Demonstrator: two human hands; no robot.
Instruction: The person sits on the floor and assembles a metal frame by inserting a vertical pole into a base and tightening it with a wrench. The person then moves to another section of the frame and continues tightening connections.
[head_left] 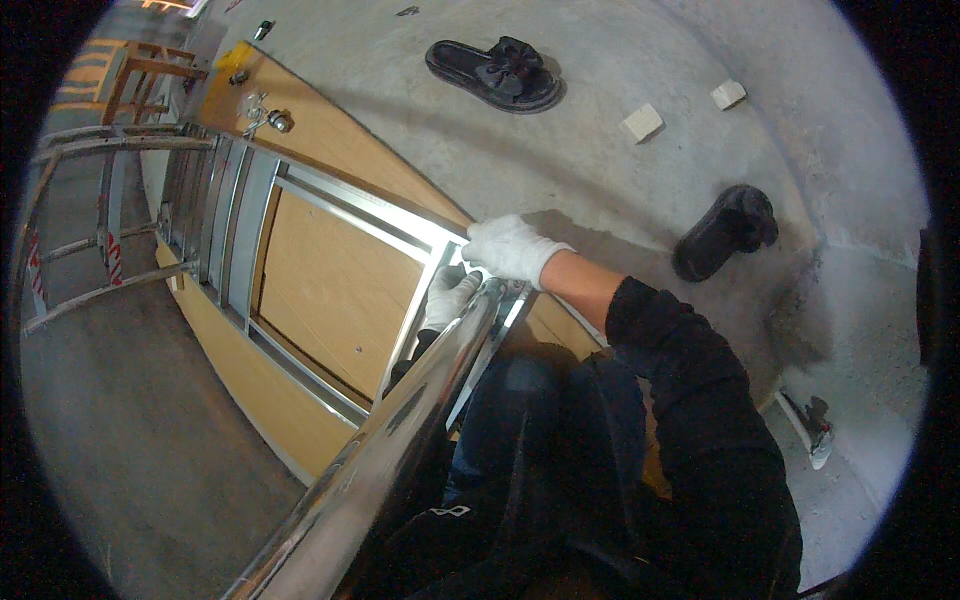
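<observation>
Both curled, right hand (512, 250) beside left hand (450, 297), at metal frame (424, 231)

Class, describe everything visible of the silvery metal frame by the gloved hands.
The metal frame looks smooth and shiny, with straight rails and crosspieces around an opening where a wood-coloured panel shows. It lies slantwise, left of centre. The gloved left hand and right hand are at its near corner and seem to touch it.

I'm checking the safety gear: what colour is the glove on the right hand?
The glove is white, seen best in the head view.
</observation>
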